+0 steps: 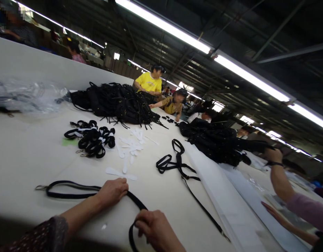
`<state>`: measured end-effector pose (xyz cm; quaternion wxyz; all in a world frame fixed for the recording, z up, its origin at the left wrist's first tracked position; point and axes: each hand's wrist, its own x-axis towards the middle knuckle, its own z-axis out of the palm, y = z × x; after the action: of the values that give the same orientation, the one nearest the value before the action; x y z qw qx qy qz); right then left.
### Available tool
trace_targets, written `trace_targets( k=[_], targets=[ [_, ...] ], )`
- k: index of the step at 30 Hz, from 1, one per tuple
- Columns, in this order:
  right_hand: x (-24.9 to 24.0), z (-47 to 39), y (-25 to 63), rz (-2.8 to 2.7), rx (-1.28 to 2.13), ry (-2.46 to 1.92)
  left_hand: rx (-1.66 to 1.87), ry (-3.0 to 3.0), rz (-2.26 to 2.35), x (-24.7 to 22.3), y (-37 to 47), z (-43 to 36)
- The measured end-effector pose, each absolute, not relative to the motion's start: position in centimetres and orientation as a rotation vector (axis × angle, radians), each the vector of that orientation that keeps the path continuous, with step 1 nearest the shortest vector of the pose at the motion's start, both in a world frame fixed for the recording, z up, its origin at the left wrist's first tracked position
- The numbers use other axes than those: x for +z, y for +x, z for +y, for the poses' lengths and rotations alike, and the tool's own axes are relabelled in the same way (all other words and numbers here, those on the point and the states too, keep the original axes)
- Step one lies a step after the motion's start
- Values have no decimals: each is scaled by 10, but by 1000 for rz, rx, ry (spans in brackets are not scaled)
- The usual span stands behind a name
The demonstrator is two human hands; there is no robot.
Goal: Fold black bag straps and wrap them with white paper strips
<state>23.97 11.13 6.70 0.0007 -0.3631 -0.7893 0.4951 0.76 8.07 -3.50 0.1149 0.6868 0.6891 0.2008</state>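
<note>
A black strap point(72, 196) with a metal clip lies looped on the white table at the front left. My left hand point(113, 191) is closed around it where the loop ends. From there the strap runs right to my right hand point(155, 227), whose fingers are closed on it, and a curved length hangs below them. Several white paper bands point(128, 147) are scattered beyond my left hand. Behind them, to the left, sits a heap of bundled black straps point(94, 138) with white bands around them. Another black strap point(177, 164) lies loosely coiled to the right, its clip end stretched toward the front.
Piles of black bags point(119, 103) stand at the back and right point(211, 140). Clear plastic bags point(27, 96) lie at left. White sheets point(216, 189) run along the right, where a co-worker's arms point(282, 182) reach in. Other people work beyond the table.
</note>
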Motion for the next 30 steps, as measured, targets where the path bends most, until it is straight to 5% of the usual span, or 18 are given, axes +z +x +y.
trace_targets(
  k=[4, 8, 11, 16, 30],
  targets=[
    [77, 99, 198, -2525, 1530, -856, 615, 2047, 2021, -28, 11, 101],
    [47, 114, 174, -2573, 795, -929, 619, 2026, 2028, -29, 0, 105],
    [3, 128, 169, -2628, 553, -1074, 612, 2030, 1997, -33, -10, 102],
    [-35, 137, 167, -2631, 439, -1032, 628, 2061, 1959, -36, -14, 99],
    [-28, 141, 159, -2648, 385, -975, 769, 1939, 2027, -17, -27, 55]
  ],
)
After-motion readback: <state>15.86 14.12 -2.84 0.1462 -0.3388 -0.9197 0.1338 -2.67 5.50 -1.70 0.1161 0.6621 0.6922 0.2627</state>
